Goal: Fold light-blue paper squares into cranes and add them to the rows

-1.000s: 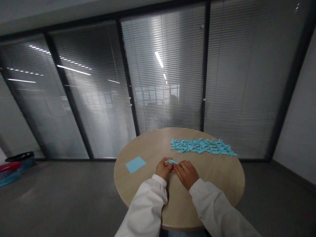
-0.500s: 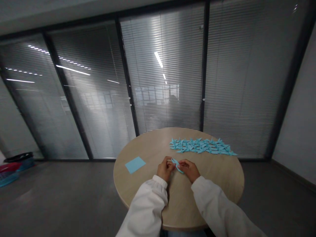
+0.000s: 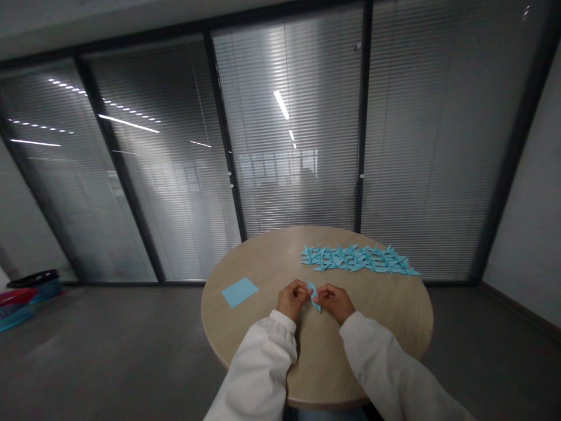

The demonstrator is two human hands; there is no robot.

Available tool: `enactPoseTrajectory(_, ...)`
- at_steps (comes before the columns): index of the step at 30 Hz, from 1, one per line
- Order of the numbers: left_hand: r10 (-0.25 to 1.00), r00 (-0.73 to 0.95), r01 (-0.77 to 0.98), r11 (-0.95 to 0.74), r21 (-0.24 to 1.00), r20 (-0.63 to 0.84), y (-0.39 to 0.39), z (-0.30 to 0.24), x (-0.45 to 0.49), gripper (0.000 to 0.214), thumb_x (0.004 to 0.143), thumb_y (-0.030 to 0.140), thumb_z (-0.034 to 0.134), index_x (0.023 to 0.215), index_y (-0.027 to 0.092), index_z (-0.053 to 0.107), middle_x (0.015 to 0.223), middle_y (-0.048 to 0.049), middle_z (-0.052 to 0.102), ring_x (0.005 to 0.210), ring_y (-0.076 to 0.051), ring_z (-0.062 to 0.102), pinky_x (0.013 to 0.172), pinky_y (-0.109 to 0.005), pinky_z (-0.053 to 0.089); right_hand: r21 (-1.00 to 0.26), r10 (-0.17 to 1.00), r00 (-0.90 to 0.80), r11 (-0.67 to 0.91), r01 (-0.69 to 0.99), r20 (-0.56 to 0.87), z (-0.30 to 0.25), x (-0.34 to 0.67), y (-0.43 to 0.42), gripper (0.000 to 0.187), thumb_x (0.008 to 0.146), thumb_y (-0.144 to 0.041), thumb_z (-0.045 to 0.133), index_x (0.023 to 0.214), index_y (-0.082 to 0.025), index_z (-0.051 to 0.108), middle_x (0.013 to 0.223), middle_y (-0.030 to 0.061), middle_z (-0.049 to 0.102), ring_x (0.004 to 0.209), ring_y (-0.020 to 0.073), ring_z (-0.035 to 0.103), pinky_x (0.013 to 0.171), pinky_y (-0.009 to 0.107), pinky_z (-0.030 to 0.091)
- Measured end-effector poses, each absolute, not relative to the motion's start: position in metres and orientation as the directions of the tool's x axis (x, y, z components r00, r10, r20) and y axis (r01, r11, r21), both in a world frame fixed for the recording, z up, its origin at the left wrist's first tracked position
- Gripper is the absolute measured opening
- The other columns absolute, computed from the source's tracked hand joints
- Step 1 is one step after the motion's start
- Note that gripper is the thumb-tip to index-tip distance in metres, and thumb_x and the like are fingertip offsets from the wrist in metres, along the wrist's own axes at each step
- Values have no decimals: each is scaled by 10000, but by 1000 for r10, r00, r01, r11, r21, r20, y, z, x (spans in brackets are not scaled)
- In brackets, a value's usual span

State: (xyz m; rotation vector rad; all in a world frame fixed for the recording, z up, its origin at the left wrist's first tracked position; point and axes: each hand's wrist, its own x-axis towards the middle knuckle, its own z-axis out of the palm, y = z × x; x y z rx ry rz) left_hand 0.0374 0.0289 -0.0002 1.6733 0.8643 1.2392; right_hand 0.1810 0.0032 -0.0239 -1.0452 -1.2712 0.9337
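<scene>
A small piece of folded blue paper (image 3: 314,297) is held over the middle of the table between my two hands. My left hand (image 3: 293,297) pinches its left side, fingers closed. From the other side my right hand (image 3: 333,301) grips it between thumb and fingers. The paper is narrow and pointed at its lower end; its finer folds are too small to make out. Beyond the hands, several folded blue paper cranes (image 3: 355,259) lie packed in rows. To the left rests a flat blue sheet of paper (image 3: 239,292).
Everything lies on a round wooden table (image 3: 263,251). Behind it stands a glass partition with blinds (image 3: 289,193) and dark frames. Baskets, one with a red rim (image 3: 17,297) and one with a black rim (image 3: 33,279), sit on the floor at far left.
The folded paper has turned to stand more upright and looks wider between my fingers. My left hand has shifted slightly left.
</scene>
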Motion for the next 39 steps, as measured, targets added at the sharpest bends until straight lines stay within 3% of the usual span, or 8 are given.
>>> enactPoseTrajectory(7, 891, 261, 79, -403, 912, 371, 26, 3, 36, 242, 600, 357, 628, 645, 132, 549, 477, 47, 474, 453, -71, 436, 467, -181, 353, -974, 976, -28, 213, -78, 216, -18, 178, -3, 340, 467, -413, 714, 609, -170, 523, 532, -29, 573, 486, 114, 515, 499, 236, 391)
enactPoseTrajectory(14, 889, 295, 40, -379, 925, 352, 30, -2, 37, 243, 584, 324, 644, 659, 136, 511, 472, 55, 478, 439, -67, 444, 452, -178, 353, -973, 972, 47, 228, 20, 229, -23, 180, 0, 322, 474, -395, 715, 585, -168, 514, 495, -32, 562, 455, 109, 499, 456, 222, 357)
enactPoseTrajectory(24, 901, 251, 74, -381, 922, 352, 31, -3, 36, 207, 568, 292, 649, 632, 145, 517, 461, 58, 478, 446, -75, 449, 459, -183, 358, -990, 988, -70, 136, -37, 138, -14, 174, -8, 393, 390, -348, 761, 618, -173, 492, 478, -23, 598, 461, 143, 552, 486, 249, 391)
enactPoseTrajectory(30, 891, 247, 88, -413, 907, 382, 28, -1, 36, 197, 597, 317, 626, 651, 151, 534, 484, 55, 472, 462, -74, 438, 473, -182, 354, -986, 988, -81, 121, -112, 130, -16, 173, -7, 446, 345, -415, 763, 588, -175, 475, 500, -3, 621, 504, 175, 592, 525, 282, 433)
enactPoseTrajectory(35, 884, 320, 47, -374, 926, 341, 25, 4, 38, 243, 575, 325, 644, 690, 126, 567, 515, 44, 469, 476, -68, 416, 472, -179, 333, -980, 987, -96, 109, -166, 126, -14, 172, -9, 446, 344, -414, 768, 571, -172, 470, 516, 8, 633, 505, 178, 600, 542, 293, 445)
enactPoseTrajectory(39, 885, 345, 84, -362, 928, 314, 26, 4, 37, 260, 537, 347, 668, 588, 114, 566, 484, 50, 433, 450, -55, 367, 435, -173, 278, -978, 985, -116, 107, -180, 129, -15, 171, -10, 436, 355, -379, 776, 636, -158, 528, 534, 19, 643, 513, 182, 604, 562, 310, 455)
